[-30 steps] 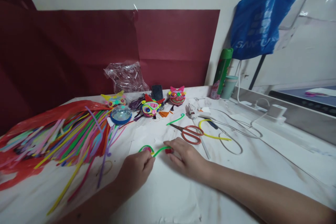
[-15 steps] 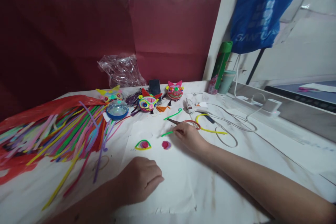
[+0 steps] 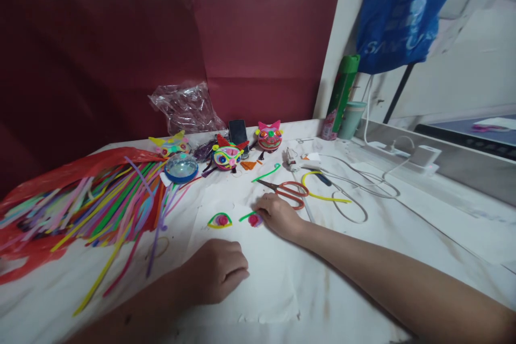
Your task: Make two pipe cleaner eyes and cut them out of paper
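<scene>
My right hand (image 3: 278, 216) pinches a short green strip (image 3: 246, 216), whose free end sticks out left, just above a pink and purple round piece (image 3: 255, 220) on the white paper (image 3: 266, 285). Left of that lies an eye shape (image 3: 220, 220) with a green upper edge, a yellow lower edge and a pink centre. My left hand (image 3: 217, 271) rests on the paper below, fingers curled in; whether it holds anything is hidden. Beyond my right hand lie red-handled scissors (image 3: 287, 189), untouched. A curled green strip (image 3: 266, 173) is behind them.
Many coloured strips (image 3: 116, 204) spread over red plastic at the left, near a round blue-rimmed container (image 3: 181, 168). Decorated animal heads (image 3: 269, 137) and a phone (image 3: 237, 133) stand at the back. Cables (image 3: 363, 188), a yellow strip (image 3: 328, 197) and a cup (image 3: 351, 120) are at the right.
My right hand has moved left and nearer, away from the scissors, bringing the green strip over to the pink and purple piece. My left hand has barely moved.
</scene>
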